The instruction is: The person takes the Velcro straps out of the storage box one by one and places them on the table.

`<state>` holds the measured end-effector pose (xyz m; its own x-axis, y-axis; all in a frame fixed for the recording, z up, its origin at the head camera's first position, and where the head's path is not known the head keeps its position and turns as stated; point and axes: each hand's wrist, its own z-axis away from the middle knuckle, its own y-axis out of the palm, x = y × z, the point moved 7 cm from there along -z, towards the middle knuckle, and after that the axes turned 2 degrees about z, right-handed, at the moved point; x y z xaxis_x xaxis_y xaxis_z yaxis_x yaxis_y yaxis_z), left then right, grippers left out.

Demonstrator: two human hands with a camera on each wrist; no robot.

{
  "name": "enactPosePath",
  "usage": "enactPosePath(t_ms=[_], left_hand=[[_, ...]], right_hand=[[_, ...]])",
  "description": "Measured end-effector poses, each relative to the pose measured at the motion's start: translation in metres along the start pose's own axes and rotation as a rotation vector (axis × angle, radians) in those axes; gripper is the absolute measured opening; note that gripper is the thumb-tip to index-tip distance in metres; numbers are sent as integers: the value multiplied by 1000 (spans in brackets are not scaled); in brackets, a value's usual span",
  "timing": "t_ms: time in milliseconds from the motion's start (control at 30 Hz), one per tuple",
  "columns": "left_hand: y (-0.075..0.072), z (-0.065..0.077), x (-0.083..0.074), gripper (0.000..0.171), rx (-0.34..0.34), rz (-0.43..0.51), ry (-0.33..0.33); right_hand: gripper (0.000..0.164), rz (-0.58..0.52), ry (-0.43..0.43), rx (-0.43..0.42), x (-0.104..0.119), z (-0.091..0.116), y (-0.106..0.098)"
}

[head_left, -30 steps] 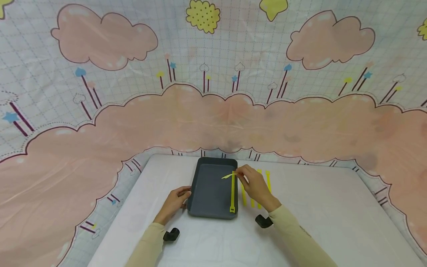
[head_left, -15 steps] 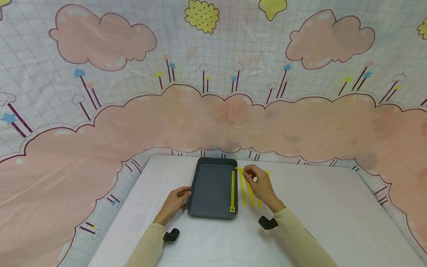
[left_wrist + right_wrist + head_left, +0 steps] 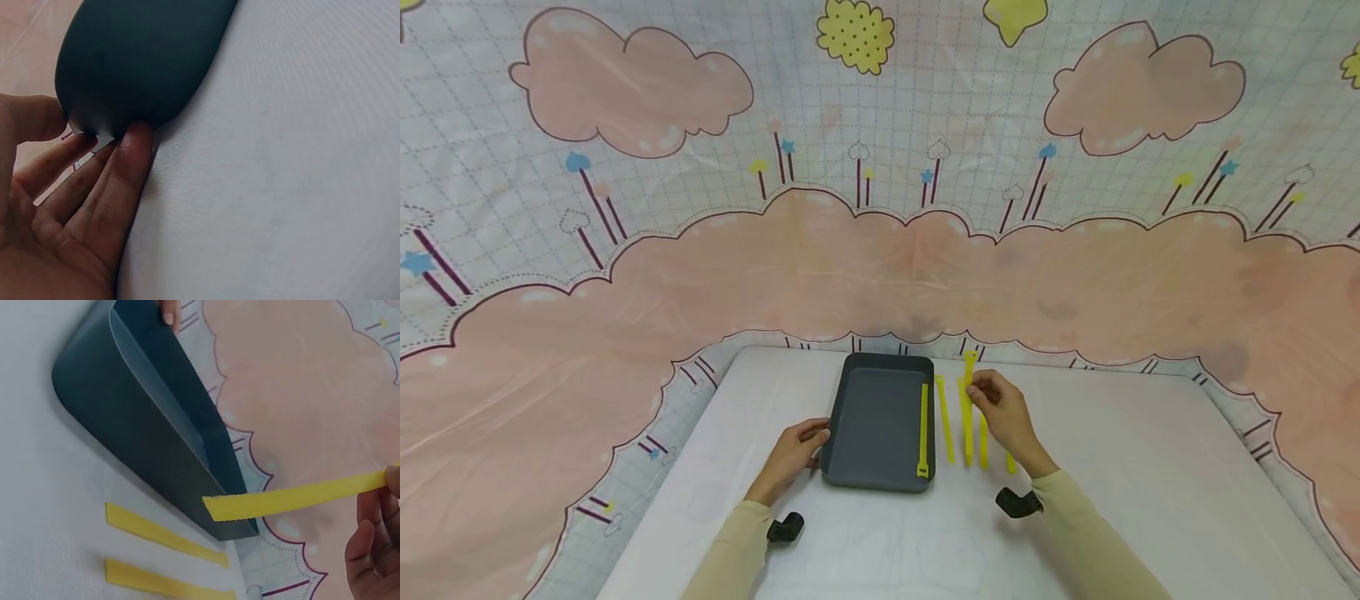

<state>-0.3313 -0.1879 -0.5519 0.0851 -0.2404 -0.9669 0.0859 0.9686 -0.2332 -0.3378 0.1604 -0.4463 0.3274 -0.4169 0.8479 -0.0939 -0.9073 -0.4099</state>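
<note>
In the head view my left hand (image 3: 793,454) holds the dark grey tray (image 3: 872,425) at its left edge; the left wrist view has thumb and fingertips at the tray's wall (image 3: 137,62). My right hand (image 3: 1006,410) pinches a yellow cable strap (image 3: 294,499) near its middle. In the head view that strap stands lengthwise with its wide head (image 3: 970,357) at the far end, overlapping another strap below. One more yellow strap (image 3: 923,425), with a slotted head at the near end, lies along the tray's right side.
Several yellow straps lie on the white table right of the tray, among them one close beside it (image 3: 946,425) and one partly hidden by my right hand (image 3: 1011,463). A patterned cloth (image 3: 880,275) hangs behind the table. Black wrist devices (image 3: 1018,502) sit below both hands.
My right hand has moved right from over the tray to above the loose straps, taking its strap along and turning it lengthwise. The left hand and tray stay in place.
</note>
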Motion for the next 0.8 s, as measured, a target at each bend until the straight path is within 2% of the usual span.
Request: enactPosePath(t_ms=[67,167,367,633,800], left_hand=[[0,0,0,39,2,1,0],[0,1,-1,39,6,5,3],[0,2,-1,39,10,4,9],[0,3,-3,40,6,0,6],[0,2,-3,40,7,0,-3]], right_hand=[[19,-13,34,8,-4,1,-2],[20,-20,44,2,-22,0,-4],[19,1,94,-8,-34,5,-10],[22,-52,246,-20,-51,11,-23],[24,-111,305,-21,-61,13,-31]])
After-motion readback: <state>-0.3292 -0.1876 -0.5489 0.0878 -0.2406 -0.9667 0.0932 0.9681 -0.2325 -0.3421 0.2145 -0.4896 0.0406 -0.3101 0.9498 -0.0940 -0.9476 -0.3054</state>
